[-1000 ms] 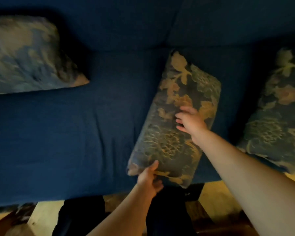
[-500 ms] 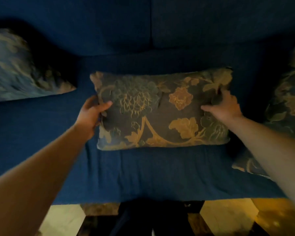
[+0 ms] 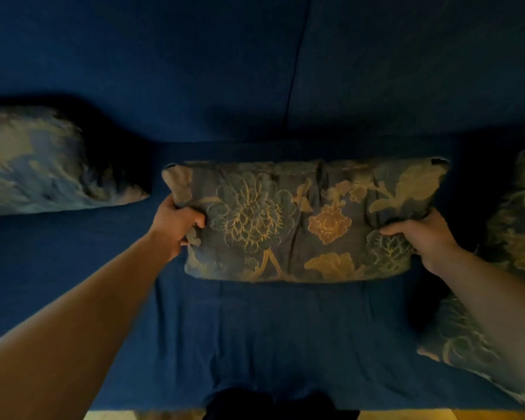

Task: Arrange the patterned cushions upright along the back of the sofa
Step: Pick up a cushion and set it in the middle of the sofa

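A floral patterned cushion (image 3: 300, 219) lies lengthwise across the middle of the dark blue sofa seat (image 3: 255, 334), a little in front of the backrest (image 3: 225, 71). My left hand (image 3: 176, 227) grips its left end and my right hand (image 3: 425, 237) grips its right end, and the fabric puckers under both. A second patterned cushion (image 3: 43, 165) leans at the far left by the backrest. A third patterned cushion (image 3: 515, 231) sits at the right edge, partly hidden behind my right forearm.
The sofa's backrest has a seam (image 3: 297, 65) between two back pads. A strip of light floor (image 3: 437, 415) shows below the seat's front edge, with my dark-clothed legs (image 3: 273, 404) at the bottom centre.
The middle cushion went from lying diagonally near the front edge to lying lengthwise, held at both ends, and has moved back toward the backrest. The camera has come closer.
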